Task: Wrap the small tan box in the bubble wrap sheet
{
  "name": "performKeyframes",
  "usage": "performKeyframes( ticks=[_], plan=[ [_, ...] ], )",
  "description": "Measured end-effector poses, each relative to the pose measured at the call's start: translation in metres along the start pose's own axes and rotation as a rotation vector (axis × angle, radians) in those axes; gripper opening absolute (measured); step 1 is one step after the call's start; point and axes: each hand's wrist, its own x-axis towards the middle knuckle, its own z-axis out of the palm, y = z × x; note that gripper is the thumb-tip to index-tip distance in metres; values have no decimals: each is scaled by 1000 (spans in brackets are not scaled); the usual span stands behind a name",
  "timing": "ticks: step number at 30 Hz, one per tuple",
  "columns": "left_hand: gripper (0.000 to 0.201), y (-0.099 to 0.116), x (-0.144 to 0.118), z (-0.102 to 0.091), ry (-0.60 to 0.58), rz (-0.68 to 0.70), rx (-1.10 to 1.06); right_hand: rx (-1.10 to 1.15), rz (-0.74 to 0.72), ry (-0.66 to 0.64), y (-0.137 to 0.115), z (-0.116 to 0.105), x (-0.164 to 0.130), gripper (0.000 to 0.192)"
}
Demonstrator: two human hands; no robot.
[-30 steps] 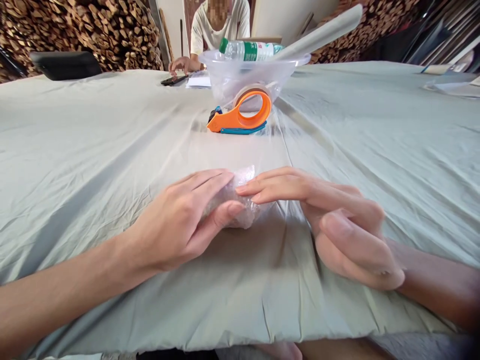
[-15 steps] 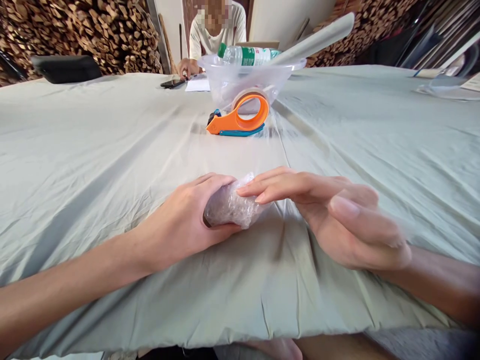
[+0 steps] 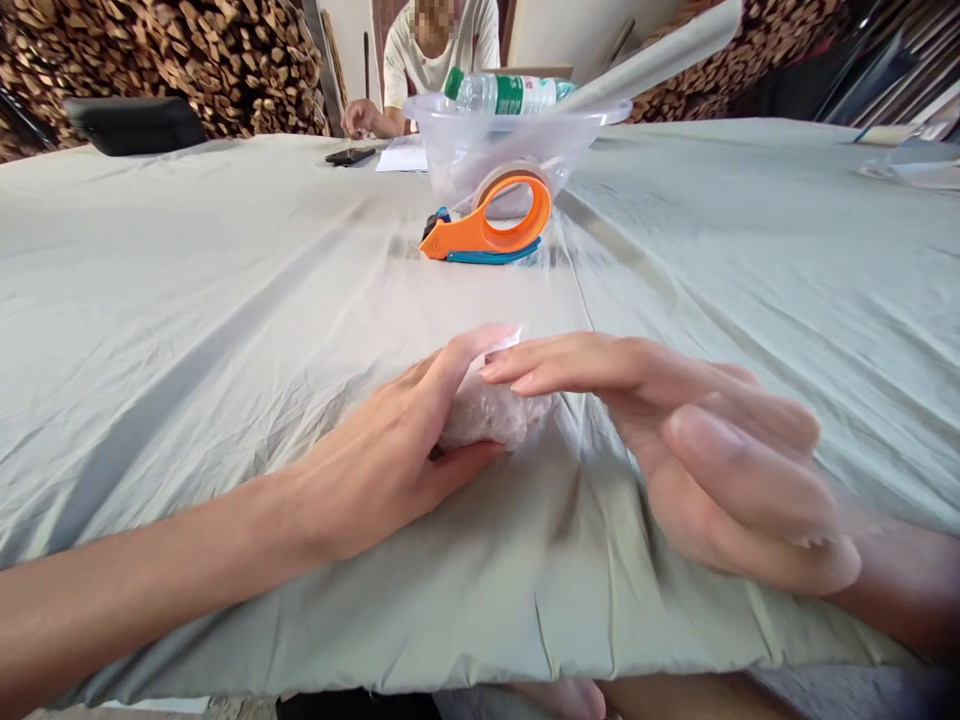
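Note:
A bundle in clear bubble wrap (image 3: 487,410) lies on the cloth near the table's front edge; what is inside it is mostly hidden. My left hand (image 3: 397,440) is wrapped round its left side, thumb at the near side and fingers over the top. My right hand (image 3: 697,440) has its fingers stretched out, their tips at the upper right of the wrap. Whether those fingertips press on it or hover just above, I cannot tell. Farther back stands an orange tape dispenser (image 3: 450,240) with a roll of tape in it.
Behind the dispenser is a translucent plastic basin (image 3: 465,150) holding a green-capped bottle (image 3: 510,93) and a long white roll (image 3: 660,55). A phone (image 3: 350,157), white paper (image 3: 403,155) and a black case (image 3: 135,125) lie farther back. Another person (image 3: 442,50) sits opposite.
My left hand has slid right with the wrapped bundle, and its fingers now reach farther over the top. My right hand has shifted slightly right and its palm lower. The camera view has tilted a little.

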Motion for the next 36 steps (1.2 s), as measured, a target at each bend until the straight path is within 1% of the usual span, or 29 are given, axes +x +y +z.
performKeyframes(
  ticks=[2,4,6,8,10,12,14,16,18,20,22,24,25,27,29,31,32,34,36],
  plan=[
    [58,4,3,-3,-21,-60,26,3,94,52,1,1,0,41],
    [53,7,6,-5,-17,-94,39,14,105,49,5,1,1,43],
    [51,7,7,-5,-3,-106,22,31,79,32,11,1,3,47],
    [51,6,6,-5,8,-118,-5,42,92,52,17,1,6,46],
    [56,5,5,-4,28,-144,-6,55,142,86,19,0,10,40],
    [64,5,3,-4,40,-155,47,75,186,94,17,-4,14,37],
    [68,6,2,-4,33,-147,125,104,222,75,14,-10,18,36],
    [66,7,3,-4,15,-135,173,143,248,42,12,-16,21,35],
    [60,6,5,-6,24,-111,184,201,266,28,12,-19,23,32],
    [55,5,6,-8,48,-50,214,270,288,96,13,-20,23,24],
    [52,2,6,-11,89,49,277,317,311,170,16,-20,23,21],
    [46,0,4,-14,140,163,355,302,321,256,21,-20,23,22],
    [45,-1,3,-15,176,232,405,275,322,303,24,-20,23,18],
    [48,-2,1,-17,229,380,543,208,337,392,32,-21,23,11],
    [48,0,0,-19,229,561,717,150,377,466,40,-23,23,9],
    [43,4,0,-20,180,720,852,112,403,488,45,-22,22,12],
    [41,8,0,-21,150,771,894,99,407,496,46,-22,21,15],
    [38,15,0,-25,104,785,938,76,418,512,47,-20,20,20],
    [37,19,-3,-28,46,719,884,47,419,524,46,-18,20,23]
  ],
)
